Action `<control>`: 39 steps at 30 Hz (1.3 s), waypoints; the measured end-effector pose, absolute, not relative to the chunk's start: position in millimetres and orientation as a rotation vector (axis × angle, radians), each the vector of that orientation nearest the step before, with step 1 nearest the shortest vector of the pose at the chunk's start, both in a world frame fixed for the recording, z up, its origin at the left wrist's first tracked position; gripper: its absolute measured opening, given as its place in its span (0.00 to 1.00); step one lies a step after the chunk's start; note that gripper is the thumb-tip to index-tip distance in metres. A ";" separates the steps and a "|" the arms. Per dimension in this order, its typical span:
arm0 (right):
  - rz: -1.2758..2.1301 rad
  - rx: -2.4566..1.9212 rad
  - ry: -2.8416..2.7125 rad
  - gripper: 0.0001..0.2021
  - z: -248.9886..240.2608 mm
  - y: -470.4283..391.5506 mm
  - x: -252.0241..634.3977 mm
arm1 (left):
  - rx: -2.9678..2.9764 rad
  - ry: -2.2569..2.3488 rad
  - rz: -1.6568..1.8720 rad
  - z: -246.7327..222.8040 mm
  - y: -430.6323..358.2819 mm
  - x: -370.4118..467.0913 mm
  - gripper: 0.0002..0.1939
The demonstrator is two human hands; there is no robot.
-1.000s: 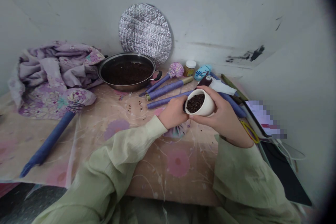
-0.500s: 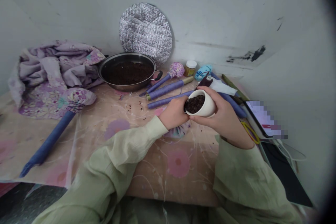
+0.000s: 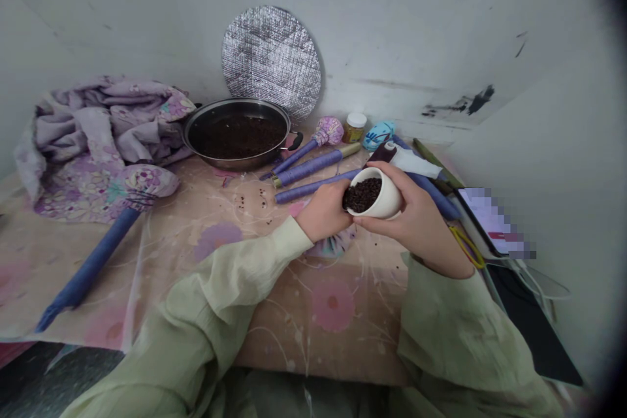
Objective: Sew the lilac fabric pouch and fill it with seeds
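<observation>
My right hand [image 3: 416, 222] is wrapped round a white cup [image 3: 389, 199], tipped on its side with its mouth to the left. Small dark grains [image 3: 363, 196] fill the cup's mouth. At the rim, my left hand [image 3: 326, 212] is closed, its fingers mostly hidden. Gathered floral cloth [image 3: 333, 246] fans out just under that hand, apparently gripped at its top. How the cup's lip meets the cloth is hidden by the fingers.
A wide metal pan [image 3: 235, 160] of dark grains stands at the back, beside crumpled floral fabric [image 3: 98, 137]. Blue-wrapped sticks [image 3: 313, 166], a cloth-headed stick [image 3: 98, 261], a white-lidded jar [image 3: 355, 127] and a phone [image 3: 482, 219] lie around. A foil disc [image 3: 272, 59] leans against the wall.
The dark grains at the cup's mouth have shifted slightly and look more evenly settled. Both hands and the cup stay almost in place.
</observation>
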State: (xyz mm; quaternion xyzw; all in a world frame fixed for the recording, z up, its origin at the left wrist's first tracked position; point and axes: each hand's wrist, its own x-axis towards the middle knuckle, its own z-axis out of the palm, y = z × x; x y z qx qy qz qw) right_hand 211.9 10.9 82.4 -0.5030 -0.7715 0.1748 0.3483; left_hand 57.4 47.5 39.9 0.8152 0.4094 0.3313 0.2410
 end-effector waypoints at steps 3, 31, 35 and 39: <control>0.445 -1.311 -2.006 0.32 83.0 11.1 212.4 | 2.221 1.112 0.902 40.5 47.7 57.3 0.12; 0.487 -1.307 -1.964 0.32 82.7 11.3 213.0 | 2.202 1.077 0.913 42.8 49.6 56.0 0.09; 0.502 -1.307 -1.958 0.32 83.5 11.0 212.7 | 2.198 1.079 0.912 42.6 49.3 56.2 0.10; 0.507 -1.318 -1.953 0.32 83.1 10.8 213.7 | 2.197 1.083 0.894 43.1 49.5 55.4 0.09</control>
